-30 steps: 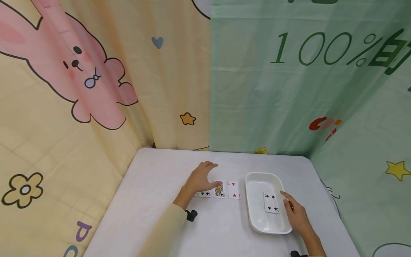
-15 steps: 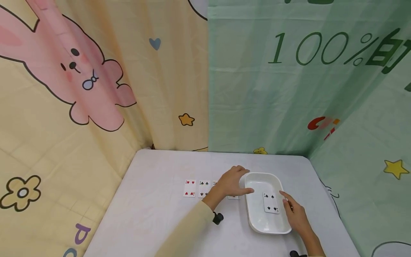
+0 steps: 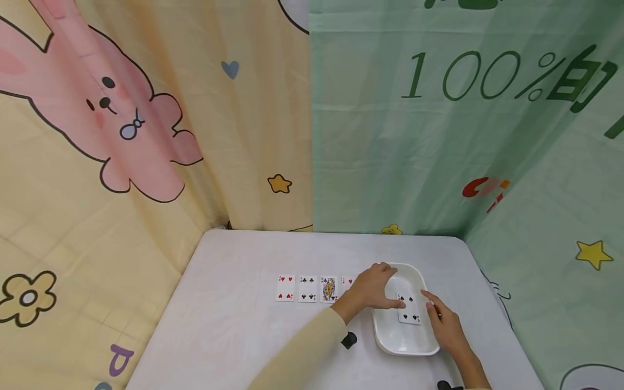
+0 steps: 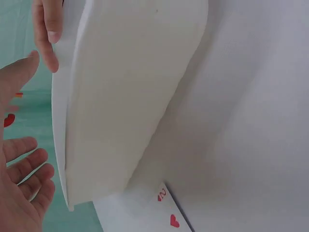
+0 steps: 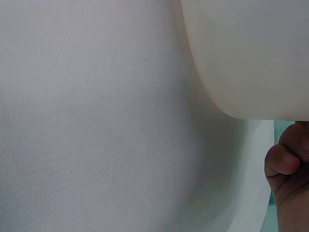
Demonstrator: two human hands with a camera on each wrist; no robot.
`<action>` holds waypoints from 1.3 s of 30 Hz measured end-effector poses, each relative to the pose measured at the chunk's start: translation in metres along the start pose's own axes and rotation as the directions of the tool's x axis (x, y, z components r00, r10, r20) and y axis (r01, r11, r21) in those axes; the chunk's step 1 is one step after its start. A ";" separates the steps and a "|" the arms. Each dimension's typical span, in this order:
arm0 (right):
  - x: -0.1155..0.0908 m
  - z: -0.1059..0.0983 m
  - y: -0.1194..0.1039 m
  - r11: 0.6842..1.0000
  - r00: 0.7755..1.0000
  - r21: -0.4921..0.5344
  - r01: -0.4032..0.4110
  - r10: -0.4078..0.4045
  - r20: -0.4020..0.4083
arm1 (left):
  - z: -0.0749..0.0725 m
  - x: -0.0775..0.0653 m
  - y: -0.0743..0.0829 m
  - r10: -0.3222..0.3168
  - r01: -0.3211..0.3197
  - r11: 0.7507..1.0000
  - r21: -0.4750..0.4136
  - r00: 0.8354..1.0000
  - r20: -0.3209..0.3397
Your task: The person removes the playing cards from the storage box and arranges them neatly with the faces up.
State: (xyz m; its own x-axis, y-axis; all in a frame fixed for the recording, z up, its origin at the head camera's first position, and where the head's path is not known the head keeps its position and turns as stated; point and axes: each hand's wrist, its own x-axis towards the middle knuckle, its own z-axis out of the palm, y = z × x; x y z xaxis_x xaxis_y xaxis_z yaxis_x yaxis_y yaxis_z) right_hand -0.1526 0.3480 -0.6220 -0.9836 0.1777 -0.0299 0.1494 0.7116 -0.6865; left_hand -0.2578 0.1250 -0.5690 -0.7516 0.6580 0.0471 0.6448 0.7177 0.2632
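From left to right on the white table (image 3: 234, 303), we see in the head view a row of face-up cards (image 3: 307, 288), then the left hand (image 3: 372, 287) reaching over the near rim of the white tray (image 3: 407, 346), in which a spade card (image 3: 408, 309) lies. The right hand (image 3: 446, 326) rests at the tray's right edge. Only the left wrist view shows the left hand's fingers (image 4: 24, 164) spread and holding nothing, plus a two of hearts (image 4: 169, 212) beside the tray's outer wall; the right wrist view shows just a bent thumb (image 5: 285, 157), so we cannot tell that hand's state.

Four of hearts (image 3: 285, 287), four of clubs (image 3: 307, 288), face card, perhaps queen (image 3: 329, 289); white table (image 3: 229, 319).
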 end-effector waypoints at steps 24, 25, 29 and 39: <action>0.002 -0.003 -0.001 1.000 0.999 -0.016 -0.020 0.021 0.030 | 0.041 0.010 0.035 -0.127 0.078 0.924 0.374 0.986 0.108; 0.001 -0.003 -0.001 1.000 0.999 -0.016 -0.020 0.021 0.035 | 0.041 0.010 0.036 -0.126 0.076 0.921 0.381 0.986 0.110; 0.001 -0.003 0.000 1.000 1.000 -0.013 -0.006 0.007 0.030 | 0.044 0.010 0.036 -0.101 0.055 0.924 0.378 0.990 0.103; 0.002 -0.002 0.000 0.999 1.000 -0.014 0.030 -0.029 0.006 | 0.050 0.011 0.035 -0.067 0.026 0.928 0.372 0.993 0.096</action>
State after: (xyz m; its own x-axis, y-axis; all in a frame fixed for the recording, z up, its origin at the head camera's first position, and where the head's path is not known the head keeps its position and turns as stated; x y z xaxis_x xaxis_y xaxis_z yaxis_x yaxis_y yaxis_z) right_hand -0.1541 0.3502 -0.6205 -0.9882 0.1527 -0.0139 0.1217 0.7263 -0.6765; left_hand -0.2367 0.1689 -0.6073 -0.7760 0.6275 -0.0634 0.6303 0.7680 -0.1136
